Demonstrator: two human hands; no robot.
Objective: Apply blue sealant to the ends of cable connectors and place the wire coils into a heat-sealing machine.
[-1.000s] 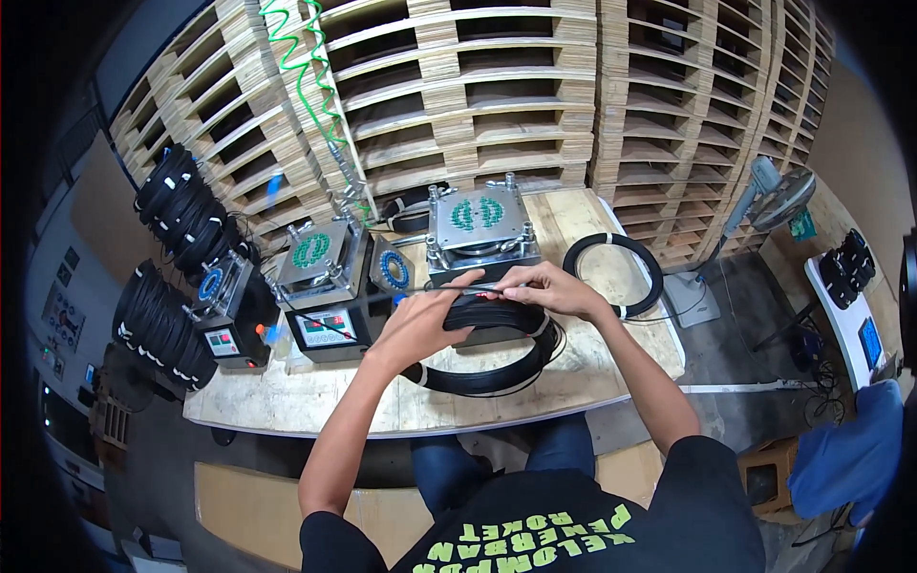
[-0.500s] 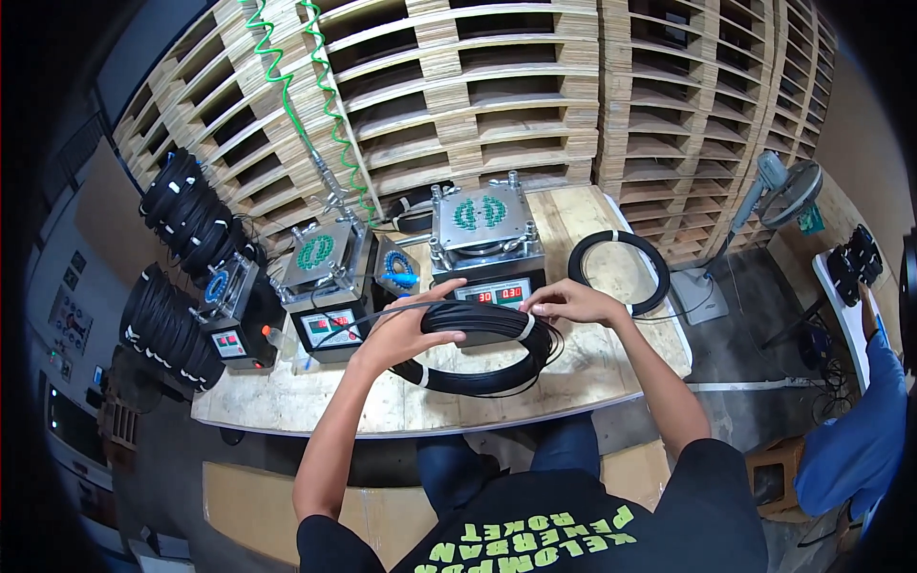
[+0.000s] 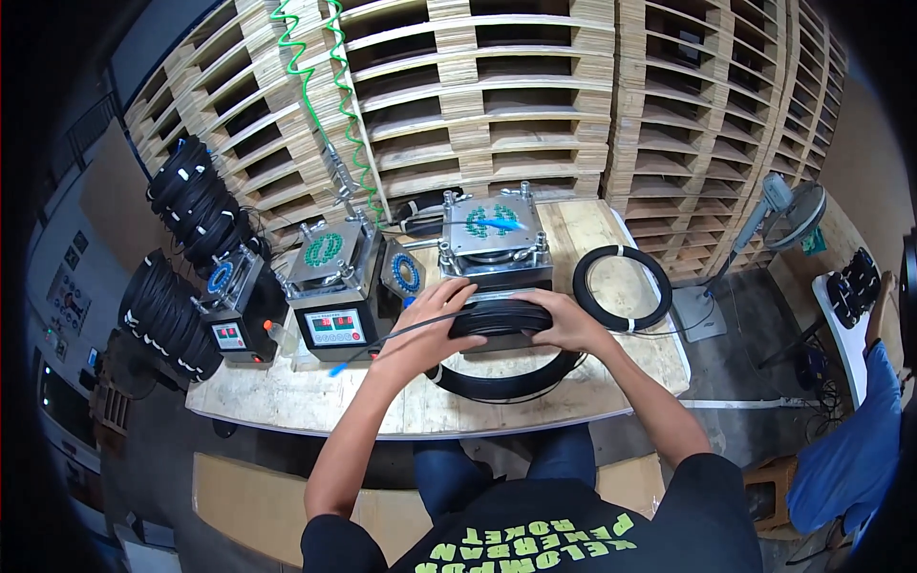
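Note:
A coil of black cable point(image 3: 506, 387) is tilted up over the front of the wooden table. My left hand point(image 3: 432, 329) grips its left side, fingers behind and thumb in front. My right hand point(image 3: 565, 325) is closed around its upper right side. From the left hand a loose cable length runs to a blue tip point(image 3: 337, 369) at lower left. Another blue tip point(image 3: 501, 226) shows over the top plate of the middle machine point(image 3: 468, 250). The coil and my hands hide most of that machine's front panel.
Two similar machines, one with a green ring plate point(image 3: 323, 250) and one smaller point(image 3: 229, 296), stand left. A second cable coil point(image 3: 659, 286) lies on the table point(image 3: 611, 372) at right. Cable coils are stacked far left point(image 3: 158, 315). Wooden pallets point(image 3: 535, 72) rise behind; a fan point(image 3: 793, 215) and co-worker's sleeve point(image 3: 850, 449) are right.
My right hand has gone from a pinch near the coil's band to a grip around its side. My left hand has shifted right with the coil, and the blue tips have swung into other places.

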